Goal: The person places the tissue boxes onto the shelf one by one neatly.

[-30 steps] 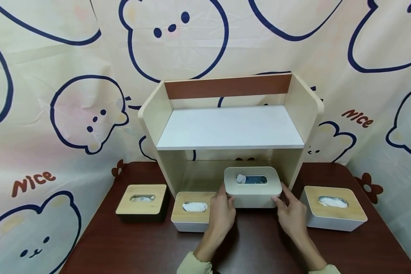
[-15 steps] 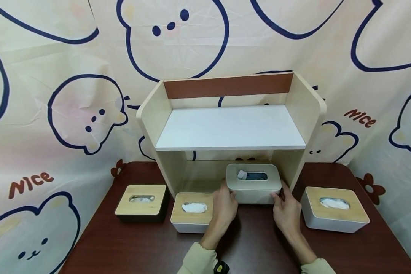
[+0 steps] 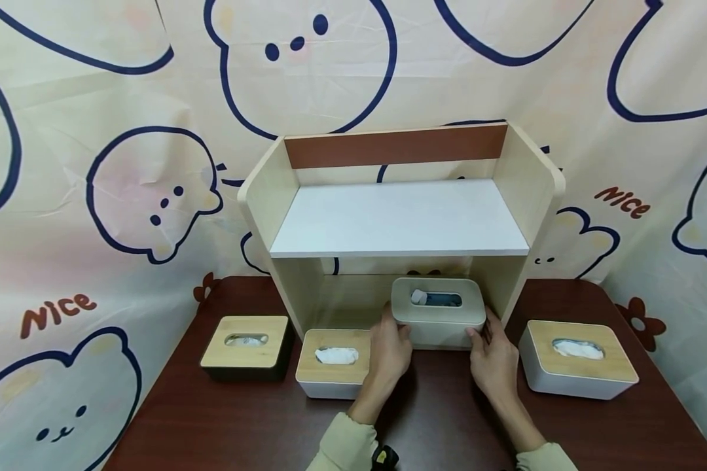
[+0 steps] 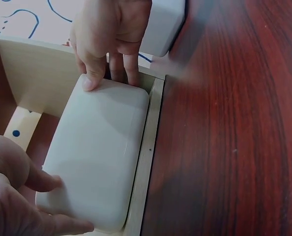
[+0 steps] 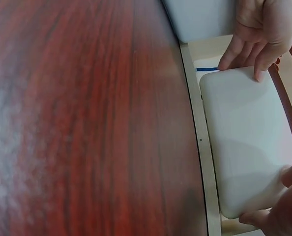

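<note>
A pale grey tissue box [image 3: 438, 335], with an oval slot in its lid, is at the right part of the shelf's lower compartment. My left hand [image 3: 391, 345] holds its left end and my right hand [image 3: 495, 360] holds its right end. In the left wrist view, the thumb of my right hand [image 4: 114, 29] presses on the front face of the tissue box [image 4: 94, 152]. The right wrist view shows the same face of the tissue box [image 5: 249, 132] just behind the shelf's front edge, between my left hand [image 5: 266, 29] and my right hand [image 5: 278, 209].
The wooden shelf [image 3: 397, 219] has a white upper board. A wood-lidded white tissue box [image 3: 330, 389] stands left of my left hand, another white tissue box [image 3: 577, 379] to the right. A black tissue box [image 3: 244, 373] sits farther left on the dark table [image 3: 448, 425].
The grey tissue box has moved slightly back into the lower compartment, with both hands following it. The other tissue boxes have stayed where they were.
</note>
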Tool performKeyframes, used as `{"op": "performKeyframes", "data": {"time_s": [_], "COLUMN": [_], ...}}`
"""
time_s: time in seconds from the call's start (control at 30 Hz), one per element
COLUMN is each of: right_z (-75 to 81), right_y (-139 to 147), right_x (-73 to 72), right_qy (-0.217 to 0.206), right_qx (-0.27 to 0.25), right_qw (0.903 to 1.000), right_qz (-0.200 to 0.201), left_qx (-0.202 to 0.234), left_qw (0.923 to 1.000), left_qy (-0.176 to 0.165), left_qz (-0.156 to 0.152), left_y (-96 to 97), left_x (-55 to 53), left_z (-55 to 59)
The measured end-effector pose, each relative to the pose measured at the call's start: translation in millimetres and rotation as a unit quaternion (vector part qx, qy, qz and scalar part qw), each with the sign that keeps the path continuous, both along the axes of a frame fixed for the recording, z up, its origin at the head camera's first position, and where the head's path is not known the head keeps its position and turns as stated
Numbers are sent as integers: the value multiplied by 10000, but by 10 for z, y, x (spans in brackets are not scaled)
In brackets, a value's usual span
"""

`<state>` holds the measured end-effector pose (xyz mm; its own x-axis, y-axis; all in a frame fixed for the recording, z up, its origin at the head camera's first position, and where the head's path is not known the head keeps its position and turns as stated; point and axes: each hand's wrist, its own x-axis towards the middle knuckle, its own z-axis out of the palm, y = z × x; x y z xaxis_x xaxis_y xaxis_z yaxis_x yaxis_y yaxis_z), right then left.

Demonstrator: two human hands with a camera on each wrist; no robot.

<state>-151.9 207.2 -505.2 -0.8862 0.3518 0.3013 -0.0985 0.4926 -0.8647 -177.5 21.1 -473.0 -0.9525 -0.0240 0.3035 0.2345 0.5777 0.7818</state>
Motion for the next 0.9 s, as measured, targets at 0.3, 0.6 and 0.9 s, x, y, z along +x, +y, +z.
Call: {"op": "performKeyframes", "data": {"time_s": [0.3, 0.6, 0.9], "right_z": [145, 357, 370], "right_y": [33, -142, -508], "right_x": [169, 449, 628], "right_qy": [-589, -307, -72], "right_qx": [-37, 631, 831], "right_qw": [9978, 9969, 9935], "right_qz": [302, 368, 781], "left_qx": [311, 446, 480], "left_qw": [9993, 9974, 9978], "left_qy": [-64, -467, -344], "left_qz": [-218, -331, -304], "left_y": [-53, -391, -735], "left_x": [56, 328, 534], "left_z": [76, 331, 390]}}
